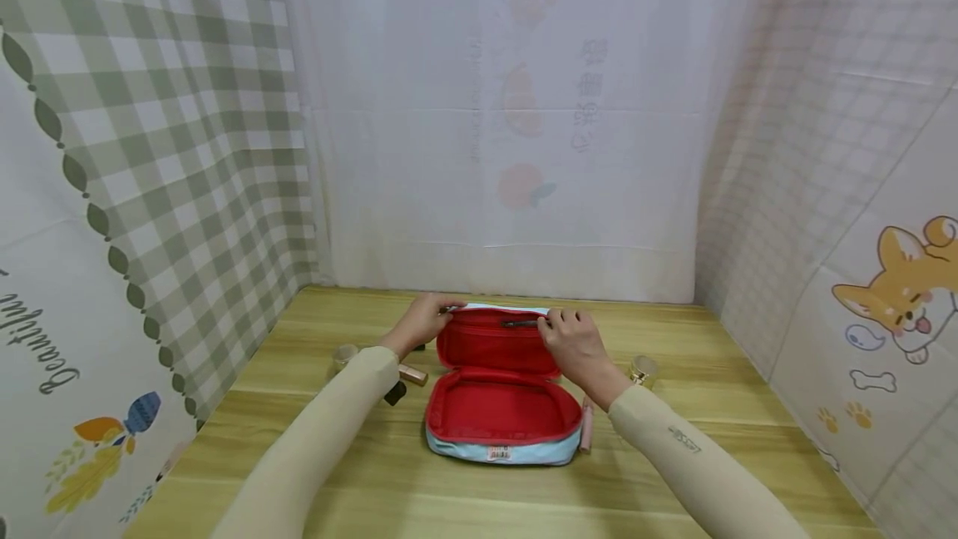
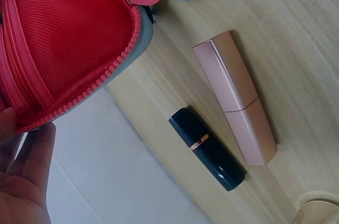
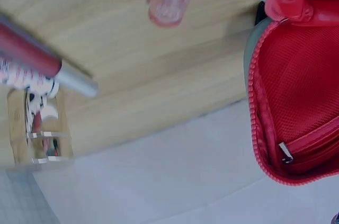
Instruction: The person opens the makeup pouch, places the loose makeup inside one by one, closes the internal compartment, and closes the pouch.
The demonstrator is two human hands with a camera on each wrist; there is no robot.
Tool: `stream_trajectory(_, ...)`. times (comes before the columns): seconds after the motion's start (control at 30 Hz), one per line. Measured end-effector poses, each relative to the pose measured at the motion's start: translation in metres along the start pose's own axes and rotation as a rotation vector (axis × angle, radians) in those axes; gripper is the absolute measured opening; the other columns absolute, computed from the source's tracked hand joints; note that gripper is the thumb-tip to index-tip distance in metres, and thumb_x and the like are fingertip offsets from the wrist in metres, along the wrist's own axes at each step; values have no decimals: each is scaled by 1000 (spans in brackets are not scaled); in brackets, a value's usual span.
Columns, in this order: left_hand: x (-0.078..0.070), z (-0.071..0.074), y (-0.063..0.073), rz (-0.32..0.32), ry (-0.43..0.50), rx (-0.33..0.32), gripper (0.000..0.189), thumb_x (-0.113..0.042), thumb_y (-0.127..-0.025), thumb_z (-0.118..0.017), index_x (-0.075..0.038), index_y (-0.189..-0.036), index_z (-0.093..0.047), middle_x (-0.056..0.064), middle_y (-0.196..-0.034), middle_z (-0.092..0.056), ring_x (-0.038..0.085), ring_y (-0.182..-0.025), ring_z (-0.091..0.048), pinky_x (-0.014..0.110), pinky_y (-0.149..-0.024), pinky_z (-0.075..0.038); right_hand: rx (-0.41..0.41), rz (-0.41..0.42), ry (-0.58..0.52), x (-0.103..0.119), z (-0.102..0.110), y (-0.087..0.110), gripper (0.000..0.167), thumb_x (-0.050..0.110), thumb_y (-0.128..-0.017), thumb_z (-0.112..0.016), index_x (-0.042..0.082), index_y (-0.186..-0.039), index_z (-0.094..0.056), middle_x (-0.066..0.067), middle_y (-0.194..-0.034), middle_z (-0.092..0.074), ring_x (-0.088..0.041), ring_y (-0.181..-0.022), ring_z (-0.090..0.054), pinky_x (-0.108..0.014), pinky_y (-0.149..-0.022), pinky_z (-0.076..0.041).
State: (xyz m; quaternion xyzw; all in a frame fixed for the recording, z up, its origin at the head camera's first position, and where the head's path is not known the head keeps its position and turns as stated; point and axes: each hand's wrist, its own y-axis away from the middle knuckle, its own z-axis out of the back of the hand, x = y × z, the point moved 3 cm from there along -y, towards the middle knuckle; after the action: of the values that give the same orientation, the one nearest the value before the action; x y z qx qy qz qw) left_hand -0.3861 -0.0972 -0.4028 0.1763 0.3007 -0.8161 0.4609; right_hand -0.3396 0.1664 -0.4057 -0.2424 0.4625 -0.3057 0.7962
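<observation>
An open cosmetic bag (image 1: 503, 452), light blue outside with a red lining, lies on the table with its lid raised. My left hand (image 1: 421, 323) grips the left edge of the lid. In the left wrist view, the thumb is on the red inside and the fingers (image 2: 37, 155) are behind the zip edge. At the lid's right side, my right hand (image 1: 576, 346) pinches a slim black stick (image 1: 519, 323), which lies across the upper red lining. The right wrist view shows the red mesh pocket (image 3: 312, 75) and a zip pull (image 3: 286, 152), with this hand out of sight.
Left of the bag lie a rose-gold tube (image 2: 235, 97) and a dark lipstick tube (image 2: 206, 147). A pink tube (image 1: 587, 427) lies close by the bag's right side. Further right are a gold-capped jar (image 1: 642, 369) and a red tube with a silver end (image 3: 32, 52). Curtains enclose the table.
</observation>
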Motion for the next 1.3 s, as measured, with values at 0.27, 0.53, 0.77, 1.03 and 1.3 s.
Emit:
stream_trajectory(0.27,0,-1,0,-18,-8,-18,32,11,-90,-60,0,-117,-72,16,-117,-69,30,-112,-64,42,-94,-52,13,52,20,3,-3,-4,19,5,-88,-60,11,-86,-78,-10,-77,-57,-25,-63,-55,-34,-55,-42)
stream_trajectory(0.53,0,-2,0,-9,25,-17,31,11,-91,-60,-1,-117,-72,16,-118,-69,30,-112,-64,42,-94,-52,78,60,19,12,-5,-8,28,3,-91,-51,13,-82,-75,-9,-76,-56,-25,-63,-54,-34,-54,-40)
stream_trajectory(0.77,1,-4,0,-8,14,-21,30,9,-92,-60,-1,-118,-72,17,-118,-68,32,-111,-64,43,-93,-52,104,34,-13,22,-10,-8,45,-1,-93,-30,10,-81,-71,-9,-75,-54,-26,-65,-54,-34,-55,-39)
stream_trajectory(1.03,2,-4,2,12,-25,-35,30,6,-94,-61,-5,-119,-72,17,-107,-61,32,-99,-62,42,-84,-53,160,42,-15,34,-15,-11,21,3,-87,-53,10,-87,-72,-9,-79,-56,-27,-72,-56,-35,-57,-42)
stream_trajectory(1.3,1,-6,1,-47,-53,-65,27,7,-91,-64,-4,-114,-74,14,-95,-61,28,-87,-59,38,-76,-51,257,-25,-73,46,-20,-16,9,6,-86,-64,11,-88,-72,-10,-82,-56,-27,-79,-56,-38,-66,-46)
